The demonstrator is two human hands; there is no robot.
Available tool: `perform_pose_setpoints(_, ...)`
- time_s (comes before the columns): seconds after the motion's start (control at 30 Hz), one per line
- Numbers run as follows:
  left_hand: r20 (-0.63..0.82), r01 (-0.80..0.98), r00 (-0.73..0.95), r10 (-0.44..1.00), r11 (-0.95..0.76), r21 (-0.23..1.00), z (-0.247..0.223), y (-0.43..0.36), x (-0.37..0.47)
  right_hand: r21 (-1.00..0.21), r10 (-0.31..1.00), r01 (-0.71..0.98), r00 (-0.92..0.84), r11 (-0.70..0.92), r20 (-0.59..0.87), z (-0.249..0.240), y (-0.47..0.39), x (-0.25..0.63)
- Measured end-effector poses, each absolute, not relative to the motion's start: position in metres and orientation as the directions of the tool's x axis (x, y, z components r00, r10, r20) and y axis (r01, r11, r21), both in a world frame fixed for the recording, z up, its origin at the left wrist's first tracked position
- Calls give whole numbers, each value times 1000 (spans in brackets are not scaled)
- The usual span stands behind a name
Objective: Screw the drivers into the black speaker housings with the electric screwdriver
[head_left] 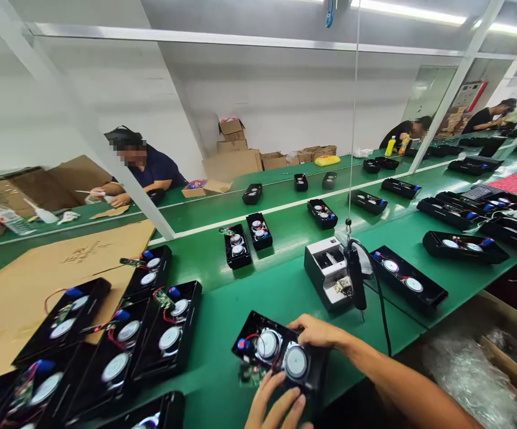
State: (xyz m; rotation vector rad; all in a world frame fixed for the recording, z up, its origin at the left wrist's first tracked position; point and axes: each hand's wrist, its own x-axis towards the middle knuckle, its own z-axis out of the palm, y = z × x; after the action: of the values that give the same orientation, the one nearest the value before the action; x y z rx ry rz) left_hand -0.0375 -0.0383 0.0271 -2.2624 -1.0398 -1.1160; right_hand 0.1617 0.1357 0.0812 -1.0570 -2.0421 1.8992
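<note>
While the black speaker housing (317, 364) sits between your hands over the green bench (218, 333), its long axis slants from far left to near right. Your left hand (275, 406), fingers spread, is nearer the circuit board (250, 374); your right hand (318, 331) pinches the far edge, beyond two silvery speakers (296, 361).

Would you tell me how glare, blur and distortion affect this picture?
In the head view, the white ceiling tube light is blown out and the green work surface shines; the green circuit board by the bare left hand looks smeared, perhaps by motion; the white frame posts lean outward, suggesting wide-lens distortion.
</note>
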Motion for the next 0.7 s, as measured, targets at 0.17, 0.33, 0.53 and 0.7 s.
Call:
perform_pose_setpoints(0.17, 712, 800, 328, 621, -583, 141, 34, -36, -77, -864, 516, 497, -761, 75, -393, 84, 139, 192)
perform_pose_setpoints(0.33, 428, 775, 332, 840, -502, 385, 36, -20, -90, -732, 777, 485, -622, 480, 98, 103, 137, 209)
perform_pose_setpoints(0.53, 470, 739, 198, 860, -446, 505, 14, -7, -87, -206, 868, 894, -294, 398, 400, 110, 165, 224)
perform_pose_setpoints(0.7, 526, 763, 103, 844, -407, 503, 9, -16, -71, -144, 854, 912, -292, 385, 431, 103, 178, 228)
